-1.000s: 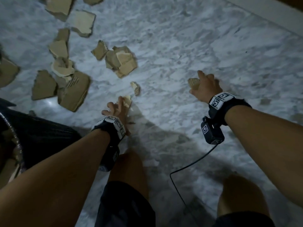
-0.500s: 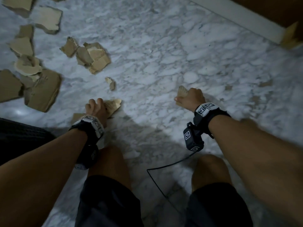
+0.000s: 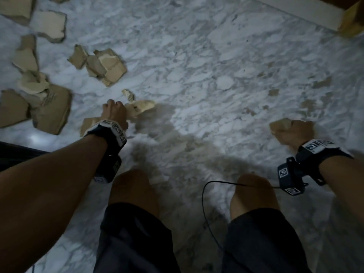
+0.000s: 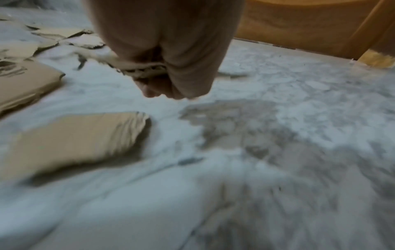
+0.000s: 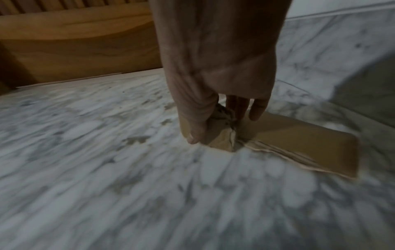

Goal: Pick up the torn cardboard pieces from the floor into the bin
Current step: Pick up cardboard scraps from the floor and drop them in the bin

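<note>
Several torn cardboard pieces (image 3: pixel 107 66) lie scattered on the marble floor at the upper left. My left hand (image 3: pixel 113 112) hangs over the floor and grips a pale torn piece (image 3: pixel 141 107) that sticks out to its right; in the left wrist view the curled fingers (image 4: pixel 171 84) close on that piece (image 4: pixel 145 70). My right hand (image 3: pixel 294 132), far to the right, grips a small crumpled piece (image 3: pixel 280 125). In the right wrist view the thumb (image 5: pixel 193 130) pinches the crumpled piece (image 5: pixel 221 137), and a flat strip (image 5: pixel 303 148) lies against it on the floor. No bin is clearly visible.
A brown piece (image 3: pixel 88 128) lies by my left wrist, and bigger ones (image 3: pixel 52 110) to its left. A white skirting (image 3: pixel 295 10) and wooden furniture (image 3: pixel 352 22) bound the floor at the top right. My knees and a black cable (image 3: pixel 204 209) are below. A dark shape (image 3: pixel 11 154) fills the left edge.
My right hand has swung to the right with its small piece still in its grip. My left hand keeps hold of its pale piece and has edged slightly forward.
</note>
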Demonstrator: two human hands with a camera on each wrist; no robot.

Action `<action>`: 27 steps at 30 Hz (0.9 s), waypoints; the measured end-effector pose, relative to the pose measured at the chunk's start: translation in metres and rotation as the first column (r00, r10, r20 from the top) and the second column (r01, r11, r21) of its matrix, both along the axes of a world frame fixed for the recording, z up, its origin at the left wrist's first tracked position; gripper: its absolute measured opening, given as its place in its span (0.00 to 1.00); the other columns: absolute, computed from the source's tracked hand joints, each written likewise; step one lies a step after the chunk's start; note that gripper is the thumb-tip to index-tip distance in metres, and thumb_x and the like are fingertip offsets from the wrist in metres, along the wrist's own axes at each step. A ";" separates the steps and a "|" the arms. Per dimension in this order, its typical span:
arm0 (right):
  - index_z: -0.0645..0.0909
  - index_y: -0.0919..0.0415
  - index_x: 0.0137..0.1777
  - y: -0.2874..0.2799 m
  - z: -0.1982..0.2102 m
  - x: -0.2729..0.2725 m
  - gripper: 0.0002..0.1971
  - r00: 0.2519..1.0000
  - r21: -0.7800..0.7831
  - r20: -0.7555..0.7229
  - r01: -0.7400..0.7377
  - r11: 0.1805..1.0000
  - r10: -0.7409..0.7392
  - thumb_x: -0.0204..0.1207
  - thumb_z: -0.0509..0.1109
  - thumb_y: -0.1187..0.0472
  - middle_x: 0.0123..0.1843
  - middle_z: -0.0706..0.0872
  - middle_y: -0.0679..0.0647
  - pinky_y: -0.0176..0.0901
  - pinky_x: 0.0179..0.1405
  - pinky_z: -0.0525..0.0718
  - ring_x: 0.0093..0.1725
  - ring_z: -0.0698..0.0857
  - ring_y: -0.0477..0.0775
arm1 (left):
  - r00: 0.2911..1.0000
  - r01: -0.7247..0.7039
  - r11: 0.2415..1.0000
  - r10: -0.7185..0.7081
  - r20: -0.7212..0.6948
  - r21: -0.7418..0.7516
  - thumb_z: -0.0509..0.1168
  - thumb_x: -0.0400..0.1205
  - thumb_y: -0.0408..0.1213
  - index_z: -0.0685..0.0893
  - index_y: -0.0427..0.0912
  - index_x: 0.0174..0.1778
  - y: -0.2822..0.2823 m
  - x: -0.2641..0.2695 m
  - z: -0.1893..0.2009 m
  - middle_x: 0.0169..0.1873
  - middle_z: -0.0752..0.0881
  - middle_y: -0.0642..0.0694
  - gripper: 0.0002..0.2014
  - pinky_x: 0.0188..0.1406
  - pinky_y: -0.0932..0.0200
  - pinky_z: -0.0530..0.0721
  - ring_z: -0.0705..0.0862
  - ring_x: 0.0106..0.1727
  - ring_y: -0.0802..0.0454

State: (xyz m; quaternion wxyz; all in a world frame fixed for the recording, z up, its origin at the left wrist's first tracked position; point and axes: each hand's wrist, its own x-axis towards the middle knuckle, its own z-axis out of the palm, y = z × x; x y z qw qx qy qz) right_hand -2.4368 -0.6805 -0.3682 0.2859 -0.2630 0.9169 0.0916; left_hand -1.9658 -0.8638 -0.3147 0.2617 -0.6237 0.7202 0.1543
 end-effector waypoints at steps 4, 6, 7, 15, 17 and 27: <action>0.71 0.58 0.76 0.013 -0.005 -0.007 0.58 0.999 0.102 -0.035 -0.010 0.995 0.014 0.48 0.73 0.22 0.79 0.69 0.66 0.72 0.76 0.63 0.77 0.65 0.76 | 0.992 0.087 0.987 -0.099 -0.078 -0.137 0.62 0.78 0.26 0.72 0.24 0.64 -0.017 -0.019 0.007 0.61 0.75 0.27 0.19 0.62 0.41 0.71 0.73 0.62 0.31; 0.71 0.55 0.77 0.010 0.011 0.001 0.49 0.999 0.103 0.002 -0.032 0.994 0.032 0.58 0.78 0.30 0.82 0.64 0.67 0.71 0.79 0.56 0.80 0.60 0.76 | 0.990 0.064 0.983 -0.085 -0.113 -0.173 0.63 0.80 0.27 0.69 0.24 0.67 -0.021 -0.030 0.007 0.64 0.73 0.26 0.21 0.64 0.39 0.70 0.71 0.66 0.29; 0.65 0.56 0.81 0.009 0.015 -0.001 0.48 0.999 0.109 0.032 -0.016 0.994 0.013 0.65 0.78 0.37 0.85 0.56 0.66 0.68 0.81 0.52 0.82 0.53 0.74 | 0.992 0.017 0.988 -0.036 -0.121 -0.156 0.63 0.80 0.27 0.68 0.24 0.69 -0.024 -0.033 0.005 0.66 0.70 0.26 0.22 0.66 0.38 0.69 0.69 0.68 0.29; 0.38 0.58 0.85 0.010 0.005 -0.023 0.66 0.993 0.139 0.043 0.103 0.985 -0.110 0.61 0.82 0.40 0.87 0.38 0.58 0.65 0.80 0.53 0.85 0.41 0.65 | 0.968 -0.202 0.977 0.189 -0.164 -0.067 0.61 0.80 0.28 0.67 0.28 0.70 -0.040 -0.036 -0.027 0.67 0.67 0.26 0.22 0.62 0.37 0.71 0.71 0.65 0.25; 0.40 0.61 0.85 0.009 0.006 -0.026 0.66 0.997 0.145 0.041 0.063 0.987 -0.070 0.60 0.82 0.39 0.87 0.40 0.60 0.63 0.81 0.52 0.85 0.42 0.66 | 0.970 -0.192 0.977 0.175 -0.169 -0.090 0.60 0.81 0.27 0.68 0.26 0.67 -0.039 -0.035 -0.028 0.65 0.69 0.25 0.19 0.60 0.37 0.72 0.72 0.63 0.25; 0.51 0.62 0.84 0.012 -0.015 -0.043 0.83 0.991 0.159 0.011 0.126 0.979 -0.130 0.27 0.80 0.24 0.85 0.56 0.63 0.67 0.76 0.68 0.81 0.61 0.73 | 0.952 -0.263 0.961 0.244 -0.183 -0.090 0.66 0.77 0.26 0.70 0.28 0.66 -0.024 -0.014 -0.022 0.63 0.71 0.30 0.22 0.53 0.40 0.79 0.79 0.57 0.27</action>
